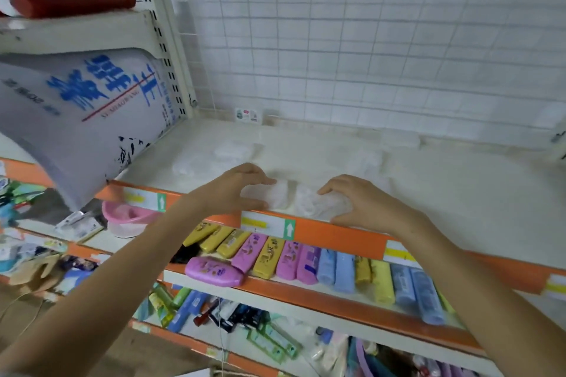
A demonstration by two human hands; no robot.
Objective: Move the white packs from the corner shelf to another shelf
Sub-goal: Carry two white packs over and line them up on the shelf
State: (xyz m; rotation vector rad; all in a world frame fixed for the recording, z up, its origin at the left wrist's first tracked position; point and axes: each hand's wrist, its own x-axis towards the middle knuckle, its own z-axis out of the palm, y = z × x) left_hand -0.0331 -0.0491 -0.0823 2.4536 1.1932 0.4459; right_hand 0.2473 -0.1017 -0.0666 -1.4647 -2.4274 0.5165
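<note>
Landmark: the cream shelf (pixel 428 193) with the orange front edge (pixel 337 239).
White packs: two white packs (pixel 301 199) lie at the shelf's front edge; more pale packs (pixel 214 156) lie further back toward the corner, blurred.
Left hand (pixel 235 190): its grip is open, fingers curved beside the front packs, touching their left side.
Right hand (pixel 364 202): open likewise, cupped against their right side.
Progress: nothing lifted yet; seemingly every pack remains to move.
</note>
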